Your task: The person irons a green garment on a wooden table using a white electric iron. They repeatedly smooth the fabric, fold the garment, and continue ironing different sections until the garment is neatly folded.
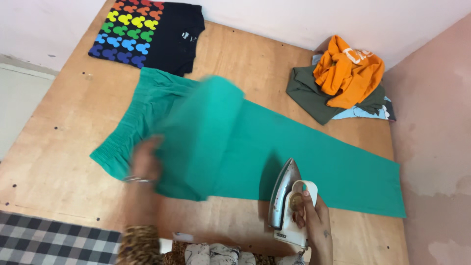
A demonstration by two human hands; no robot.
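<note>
- Checked cloth (44, 240) lay at the near left edge of the wooden surface (59, 147); a patterned sleeve covered the left forearm just beside it.
- Right hand (314, 221) was clamped around the white handle of an iron (287, 201). The iron stood tipped up on its heel at the near edge of the surface, soleplate facing left, its tip just over the near hem of the green garment (314, 157).
- Left hand (144, 162) was motion-blurred, with bangles at the wrist. It appeared closed on a raised fold of the green garment, though finger detail could not be read through the blur. The lifted fold stood above the middle of the cloth.
- Green garment lay flat, long axis running from far left (gathered waistband end) to near right (straight hem). The waistband end was nearer the left hand; the flat length extended right, beyond and past the iron.
- Key relation: the flat stretch of cloth lay directly ahead and to the right of the iron, so the right hand was the nearer one to it.
- Farther back: a black shirt (167, 34) with rainbow-coloured print at the far left, apart from the green cloth.
- Far right: an orange garment (351, 71) heaped on dark green and pale blue clothes, well apart from both hands.
</note>
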